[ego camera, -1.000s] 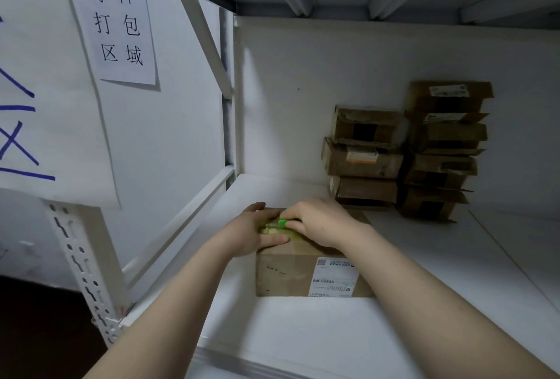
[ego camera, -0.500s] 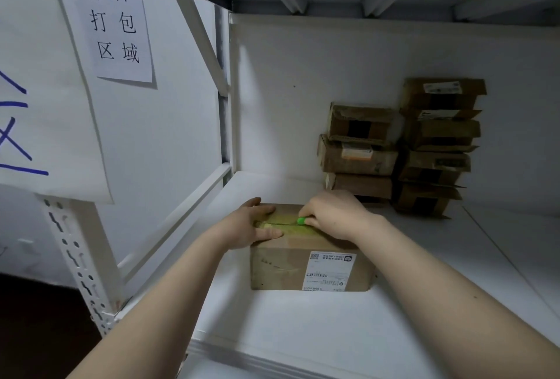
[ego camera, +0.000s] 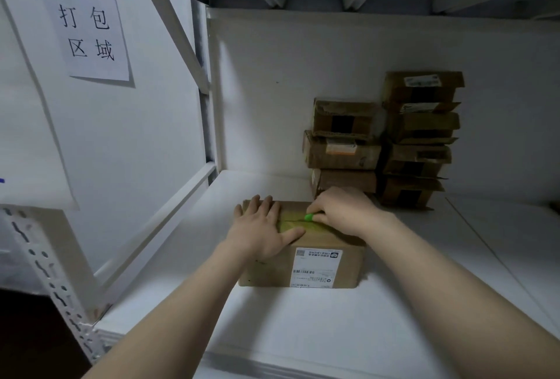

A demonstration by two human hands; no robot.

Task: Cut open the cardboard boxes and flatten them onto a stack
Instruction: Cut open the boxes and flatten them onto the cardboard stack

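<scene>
You have open shelf (ego camera: 409, 303) in front and right of the box (ego camera: 353, 266), but stacked boxes (ego camera: 342, 151) close behind and the frame rail (ego camera: 156, 222) at left block you.

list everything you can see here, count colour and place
cardboard box: one, brown, nearest the camera
tape: one strip, yellowish, on the box top
shipping label: one, white, box's near face
cutter: one, green, on the tape
stacked boxes: about seven, brown, two columns at the back
paper sign: one, white, upper left
shelf: one, white, under the boxes
left hand: one, flat on the box top
right hand: one, grips the cutter
</scene>
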